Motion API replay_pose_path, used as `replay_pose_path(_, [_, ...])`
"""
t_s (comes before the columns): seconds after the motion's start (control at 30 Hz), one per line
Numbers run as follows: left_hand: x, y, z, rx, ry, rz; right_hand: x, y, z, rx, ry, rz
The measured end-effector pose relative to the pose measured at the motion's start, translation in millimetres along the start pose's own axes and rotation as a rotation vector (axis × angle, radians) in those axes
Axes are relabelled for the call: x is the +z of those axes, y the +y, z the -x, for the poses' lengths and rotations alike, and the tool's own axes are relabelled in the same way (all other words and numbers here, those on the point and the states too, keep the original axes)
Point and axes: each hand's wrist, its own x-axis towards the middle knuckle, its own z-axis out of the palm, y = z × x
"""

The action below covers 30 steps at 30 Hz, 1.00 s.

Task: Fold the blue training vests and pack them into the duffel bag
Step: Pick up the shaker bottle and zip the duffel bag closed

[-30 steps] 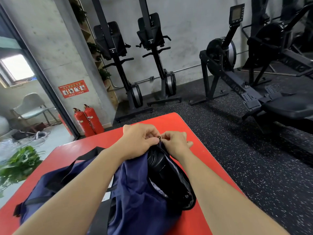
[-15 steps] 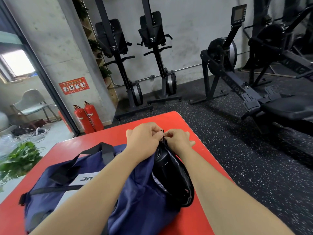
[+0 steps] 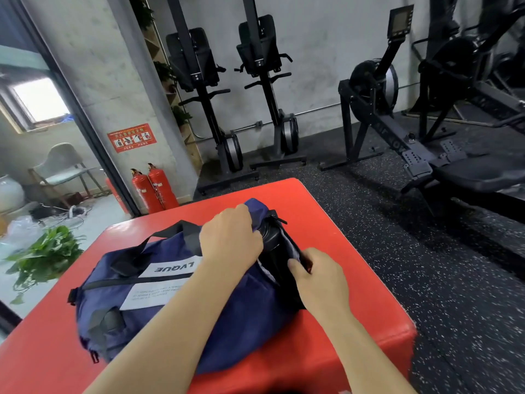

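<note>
Red platform [image 3: 326,211] beneath navy duffel bag [image 3: 255,322]

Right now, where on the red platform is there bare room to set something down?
Bare: the far right corner of the red platform beyond the duffel bag, and the near left corner beside it. Crowded: the middle, where the left hand and right hand grip the bag.

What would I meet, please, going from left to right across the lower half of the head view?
First the green plant → duffel bag → left hand gripping the bag's top → right hand at its open end → speckled black floor.
</note>
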Motion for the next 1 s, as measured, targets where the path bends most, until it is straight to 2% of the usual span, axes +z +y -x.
replay_pose_path(0.07, [-3,2,-6,-0.035,-0.039,0.120,0,-11,-1,-0.052,0.027,0.072])
replay_pose_path(0.2, [-8,-3,-25,-0.341,-0.224,0.846,8,-26,-1,-0.143,-0.005,0.083])
replay_pose_path(0.27, [-7,-11,-25,-0.493,-0.312,1.018,12,-29,1,-0.147,-0.038,0.133])
replay_pose_path(0.33, [-7,-12,-24,-0.516,-0.346,1.012,14,-31,3,-0.147,-0.044,0.160])
replay_pose_path(0.5, [-10,3,-14,-0.364,-0.324,0.964,15,-36,4,-0.195,-0.103,0.193])
replay_pose_path(0.57, [-7,5,-16,-0.276,-0.320,0.874,12,-37,2,-0.217,-0.172,0.211])
replay_pose_path(0.7, [-7,1,-23,-0.210,-0.300,0.715,8,-35,-6,-0.208,-0.234,0.170])
replay_pose_path(0.8, [-3,3,-22,-0.101,-0.206,0.577,3,-29,-9,-0.039,-0.228,-0.044])
replay_pose_path(0.9, [-9,10,-27,-0.025,-0.119,0.622,1,-22,-22,0.195,-0.144,-0.400])
replay_pose_path(1.0, [-19,20,-46,0.026,-0.089,0.597,8,-14,-48,0.383,-0.059,-0.636])
